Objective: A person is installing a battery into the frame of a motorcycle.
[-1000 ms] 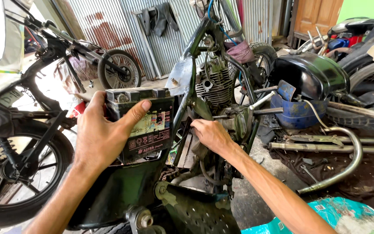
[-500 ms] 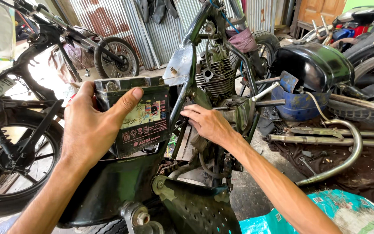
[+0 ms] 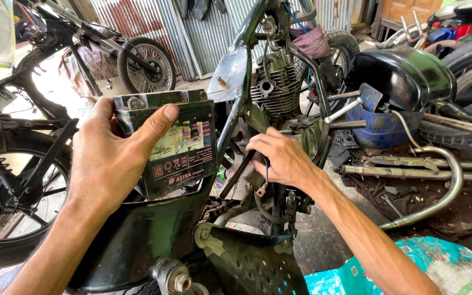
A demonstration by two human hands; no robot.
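My left hand (image 3: 110,158) grips a dark green box-shaped battery (image 3: 184,150) with a worn label, holding it up against the left side of a stripped motorcycle frame (image 3: 241,71). My right hand (image 3: 282,158) reaches into the frame below the engine (image 3: 277,82), fingers closed around a thin black cable (image 3: 267,169). A black rear fender (image 3: 137,240) sits under the battery. The cable's lower end is hidden behind frame parts.
Another motorcycle with a spoked wheel (image 3: 12,218) stands at the left. A black fuel tank (image 3: 405,76), a blue tub (image 3: 381,128) and a chrome exhaust pipe (image 3: 443,191) lie at the right. A teal sack (image 3: 438,270) is near my right forearm. Corrugated metal sheets (image 3: 203,33) stand behind.
My left hand has shifted the battery slightly up and right against the frame. My right hand has moved lower and closed on the black cable.
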